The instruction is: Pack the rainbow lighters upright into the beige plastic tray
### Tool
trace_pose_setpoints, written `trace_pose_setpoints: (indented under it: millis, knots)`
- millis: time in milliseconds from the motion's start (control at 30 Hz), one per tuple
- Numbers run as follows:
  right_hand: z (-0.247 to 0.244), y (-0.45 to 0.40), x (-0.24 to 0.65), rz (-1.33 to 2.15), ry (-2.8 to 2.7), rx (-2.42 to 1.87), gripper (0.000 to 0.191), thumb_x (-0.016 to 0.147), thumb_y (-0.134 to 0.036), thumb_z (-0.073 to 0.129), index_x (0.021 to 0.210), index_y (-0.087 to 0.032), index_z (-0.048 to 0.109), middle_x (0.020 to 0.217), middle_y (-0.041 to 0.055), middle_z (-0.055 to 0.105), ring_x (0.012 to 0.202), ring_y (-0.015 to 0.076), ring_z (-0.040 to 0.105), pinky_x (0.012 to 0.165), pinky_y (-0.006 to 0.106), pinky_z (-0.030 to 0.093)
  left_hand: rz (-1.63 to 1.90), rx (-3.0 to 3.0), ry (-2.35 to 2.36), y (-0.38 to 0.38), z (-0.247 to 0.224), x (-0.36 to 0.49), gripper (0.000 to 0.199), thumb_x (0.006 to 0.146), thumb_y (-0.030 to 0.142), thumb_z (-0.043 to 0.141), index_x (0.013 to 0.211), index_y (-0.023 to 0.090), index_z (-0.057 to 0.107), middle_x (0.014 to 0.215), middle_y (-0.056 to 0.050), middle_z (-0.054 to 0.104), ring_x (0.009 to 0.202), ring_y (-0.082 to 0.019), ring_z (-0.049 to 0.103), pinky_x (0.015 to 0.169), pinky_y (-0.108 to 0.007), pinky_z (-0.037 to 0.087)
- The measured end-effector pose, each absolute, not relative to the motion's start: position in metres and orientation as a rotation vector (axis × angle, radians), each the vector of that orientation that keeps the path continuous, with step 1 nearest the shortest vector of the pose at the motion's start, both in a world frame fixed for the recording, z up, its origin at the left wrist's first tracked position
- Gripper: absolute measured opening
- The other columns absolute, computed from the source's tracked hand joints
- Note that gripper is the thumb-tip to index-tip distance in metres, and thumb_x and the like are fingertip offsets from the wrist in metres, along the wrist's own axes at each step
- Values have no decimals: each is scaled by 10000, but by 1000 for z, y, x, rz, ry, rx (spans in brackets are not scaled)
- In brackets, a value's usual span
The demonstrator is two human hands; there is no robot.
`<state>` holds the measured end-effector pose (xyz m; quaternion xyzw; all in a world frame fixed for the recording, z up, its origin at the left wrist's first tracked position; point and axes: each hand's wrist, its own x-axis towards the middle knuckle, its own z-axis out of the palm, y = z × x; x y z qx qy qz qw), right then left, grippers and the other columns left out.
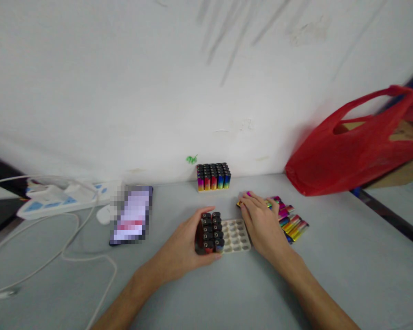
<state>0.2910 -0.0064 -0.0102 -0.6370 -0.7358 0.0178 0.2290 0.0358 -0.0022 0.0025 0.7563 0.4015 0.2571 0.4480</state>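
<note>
A white tray [235, 236] with round holes lies in front of me. Black-topped lighters [213, 231] stand upright in two rows at its left end. My left hand [184, 247] wraps round that end, thumb at the near side and fingers at the far side. Just right of the tray, my right hand [263, 220] curls over the near edge of a pile of shiny multicoloured lighters [295, 227]. A lighter [239, 204] shows partly under its fingertips; the rest of it is hidden by the fingers.
A full block of lighters [213, 178] stands by the wall. At the left are a phone [132, 215], a white power strip [55, 201] and a loose white cable [89, 259]. A red bag [354, 142] with cardboard inside leans at the right.
</note>
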Motion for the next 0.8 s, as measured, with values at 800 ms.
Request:
trace_pose_setpoints:
  millis: [800]
  knots:
    - [-11, -2, 289, 351, -1948, -1477, 152, 1053, -145, 683, 1070, -232, 807, 1306, 113, 798, 1233, 295, 750, 1072, 459, 569, 621, 1869, 1012, -2, 8, 36, 948, 752, 197, 964, 1572, 291, 497, 1377, -74, 740, 1173, -313, 751, 1018, -436, 621]
